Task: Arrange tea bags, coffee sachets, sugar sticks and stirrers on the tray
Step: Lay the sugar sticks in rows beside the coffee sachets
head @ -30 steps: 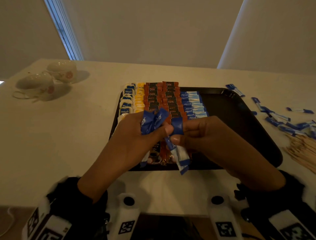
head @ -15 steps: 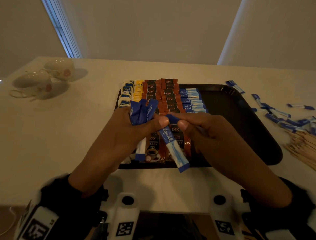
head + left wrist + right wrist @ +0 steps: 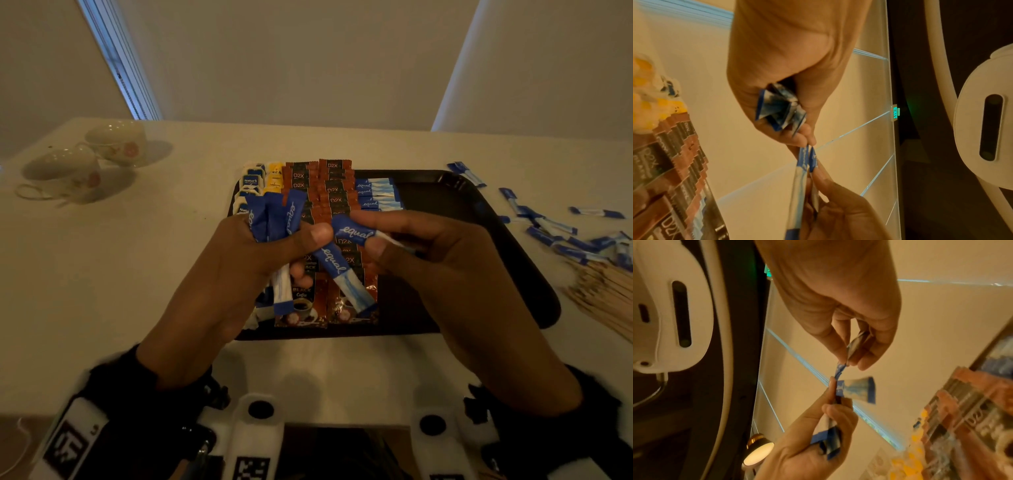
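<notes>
Here, both hands hover over the near-left part of the dark tray (image 3: 507, 240), at the centre of the head frame. The left hand (image 3: 239, 274) is clenched around a bundle of sugar sticks (image 3: 274, 219), whose blue ends fan upward past the knuckles toward the top of the frame. Its thumb also pins the top of one slanted stick (image 3: 337, 265), whose long axis runs from the thumb down and to the right, white end lowest, above the coffee packets (image 3: 329, 192). The right hand (image 3: 445, 274) pinches a separate single stick (image 3: 352, 233) between thumb and forefinger. This one lies almost level, its blue end pointing left toward the left thumb and its white tail passing back under the right fingers.

On the tray, tea bags (image 3: 251, 181) sit at the upper left, then yellow packets (image 3: 275, 178), coffee packets, and a short row of sugar sticks (image 3: 376, 193) just right of them. The coming move likely sets the single stick into that row, which lies beyond the right fingertips, toward the top of the frame. The right hand is the nearer one, and the stick already lies roughly parallel to the row.

Loose sticks (image 3: 561, 233) and wooden stirrers (image 3: 609, 294) wait at the right edge of the frame, off the tray.
</notes>
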A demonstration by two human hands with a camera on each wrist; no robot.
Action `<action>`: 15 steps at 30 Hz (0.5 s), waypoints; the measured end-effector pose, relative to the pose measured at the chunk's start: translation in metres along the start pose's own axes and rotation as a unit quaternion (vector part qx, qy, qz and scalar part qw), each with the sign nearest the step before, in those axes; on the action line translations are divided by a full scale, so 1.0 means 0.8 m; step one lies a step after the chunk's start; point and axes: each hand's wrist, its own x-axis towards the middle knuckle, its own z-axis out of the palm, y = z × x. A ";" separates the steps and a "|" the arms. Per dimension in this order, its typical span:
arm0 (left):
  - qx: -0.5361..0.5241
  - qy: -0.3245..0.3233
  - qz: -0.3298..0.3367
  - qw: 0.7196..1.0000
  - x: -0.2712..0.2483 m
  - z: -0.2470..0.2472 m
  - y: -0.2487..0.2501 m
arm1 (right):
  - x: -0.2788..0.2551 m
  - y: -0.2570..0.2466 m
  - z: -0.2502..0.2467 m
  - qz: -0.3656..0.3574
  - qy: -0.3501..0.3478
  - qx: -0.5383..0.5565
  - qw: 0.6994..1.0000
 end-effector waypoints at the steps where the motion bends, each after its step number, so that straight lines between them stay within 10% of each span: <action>1: -0.008 0.001 0.001 1.000 -0.001 0.002 0.000 | -0.001 0.001 0.001 0.006 0.004 0.015 1.000; 15: -0.024 0.027 0.096 0.995 0.001 0.013 -0.003 | -0.016 -0.001 0.001 0.145 -0.031 0.143 0.979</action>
